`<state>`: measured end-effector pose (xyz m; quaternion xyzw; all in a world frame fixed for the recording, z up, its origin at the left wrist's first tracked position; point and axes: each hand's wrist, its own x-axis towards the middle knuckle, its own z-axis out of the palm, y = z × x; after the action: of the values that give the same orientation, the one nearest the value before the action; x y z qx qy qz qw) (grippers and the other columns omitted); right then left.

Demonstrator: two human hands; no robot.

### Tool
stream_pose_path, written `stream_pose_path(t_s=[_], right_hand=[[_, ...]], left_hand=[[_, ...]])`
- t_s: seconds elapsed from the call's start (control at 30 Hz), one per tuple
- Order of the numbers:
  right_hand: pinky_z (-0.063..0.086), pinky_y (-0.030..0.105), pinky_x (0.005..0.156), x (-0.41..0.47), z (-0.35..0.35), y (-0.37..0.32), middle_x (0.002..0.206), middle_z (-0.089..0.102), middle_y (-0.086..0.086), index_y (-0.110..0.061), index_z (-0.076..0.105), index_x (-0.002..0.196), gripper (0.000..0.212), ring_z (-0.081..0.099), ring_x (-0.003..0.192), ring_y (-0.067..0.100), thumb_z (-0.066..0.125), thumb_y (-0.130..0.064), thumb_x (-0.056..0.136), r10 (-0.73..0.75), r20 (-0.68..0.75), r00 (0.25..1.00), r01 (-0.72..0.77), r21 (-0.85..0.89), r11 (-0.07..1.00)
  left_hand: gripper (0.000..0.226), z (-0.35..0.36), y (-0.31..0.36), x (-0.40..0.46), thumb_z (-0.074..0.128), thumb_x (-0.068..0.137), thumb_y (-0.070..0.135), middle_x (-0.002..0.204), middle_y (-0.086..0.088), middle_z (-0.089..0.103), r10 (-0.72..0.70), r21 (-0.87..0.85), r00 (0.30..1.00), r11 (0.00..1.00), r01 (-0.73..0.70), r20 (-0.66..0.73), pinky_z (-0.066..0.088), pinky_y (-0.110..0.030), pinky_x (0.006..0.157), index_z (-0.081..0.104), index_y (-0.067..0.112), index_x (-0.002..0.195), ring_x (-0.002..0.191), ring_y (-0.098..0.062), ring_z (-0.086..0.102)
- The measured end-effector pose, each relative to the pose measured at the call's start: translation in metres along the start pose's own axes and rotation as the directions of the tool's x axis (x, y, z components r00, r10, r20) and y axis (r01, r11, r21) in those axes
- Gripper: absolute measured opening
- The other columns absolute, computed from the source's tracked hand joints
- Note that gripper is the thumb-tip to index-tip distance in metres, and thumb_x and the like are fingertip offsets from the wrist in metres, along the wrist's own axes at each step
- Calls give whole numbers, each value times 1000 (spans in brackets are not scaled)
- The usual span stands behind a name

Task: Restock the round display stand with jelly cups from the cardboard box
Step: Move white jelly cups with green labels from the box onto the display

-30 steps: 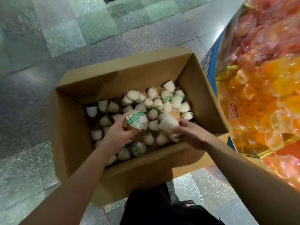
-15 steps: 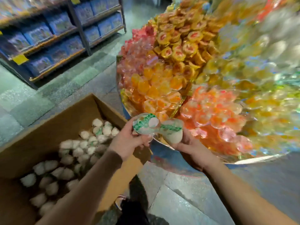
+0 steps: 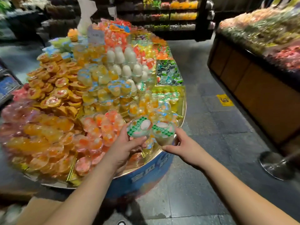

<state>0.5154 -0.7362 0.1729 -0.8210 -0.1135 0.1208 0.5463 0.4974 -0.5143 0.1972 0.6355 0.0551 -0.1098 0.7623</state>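
Over the near right edge of the round display stand point(image 3: 146, 176), left hand point(image 3: 123, 148) and right hand point(image 3: 183, 148) each grip a green-lidded jelly cup point(image 3: 139, 129), the two cups touching.

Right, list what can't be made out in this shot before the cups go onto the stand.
- Cardboard box, head view: cut off by the bottom-left edge and blurred; its contents cannot be seen.
- Lid print on the jelly cup in the left hand: too blurred to read.
- Base of the jelly cup in the right hand: hidden by the fingers.
- Lettering on the round display stand: blurred.
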Motion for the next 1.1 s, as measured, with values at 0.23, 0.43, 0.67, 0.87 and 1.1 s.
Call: stream_pose_path(t_s=[0.23, 0.43, 0.67, 0.87, 1.1], right_hand=[[46, 15, 94, -6, -82, 40, 112, 69, -21, -40, 50, 121, 66, 64, 106, -2, 75, 5, 79, 83, -168, 982, -37, 258, 965], [43, 23, 68, 23, -139, 72, 110, 69, -12, -37, 47, 134, 77, 58, 82, 3, 79, -40, 64, 218, -151, 964, -149, 373, 916], [34, 24, 62, 118, -207, 107, 104, 70, -9, -34, 53, 132, 35, 52, 71, 6, 46, -41, 99, 329, -65, 942, -232, 583, 779], [41, 25, 73, 189, -254, 138, 113, 70, -3, -29, 57, 132, 34, 62, 85, 12, 53, -23, 98, 420, 20, 907, -339, 626, 702], [55, 27, 72, 252, -290, 173, 101, 72, 2, -20, 53, 131, 36, 70, 83, 16, 60, -20, 95, 586, 111, 803, -519, 614, 595]], left_hand=[[23, 109, 0, 67, 49, 100, 23, 97, -14, 66, -64, -103, 992, 992, 75, 104, 47, -25, 52, 51, 27, 123, 60, -24, 59], [18, 165, -9, 133, 49, 101, 16, 90, -13, 66, -78, -78, 986, 993, 90, 146, 44, -34, 66, 53, 33, 102, 61, -22, 57], [21, 201, -26, 246, 53, 99, 12, 83, -5, 70, -112, -142, 991, 982, 121, 75, 43, -29, 61, 58, 32, 104, 58, -19, 58], [22, 219, -37, 326, 58, 97, 15, 89, 0, 74, -213, -181, 977, 962, 206, -19, 42, -27, 61, 59, 34, 109, 65, -18, 63], [21, 226, -67, 387, 62, 95, 15, 97, -10, 69, -384, -288, 916, 896, 339, -119, 43, -23, 57, 58, 11, 115, 73, -20, 68]])
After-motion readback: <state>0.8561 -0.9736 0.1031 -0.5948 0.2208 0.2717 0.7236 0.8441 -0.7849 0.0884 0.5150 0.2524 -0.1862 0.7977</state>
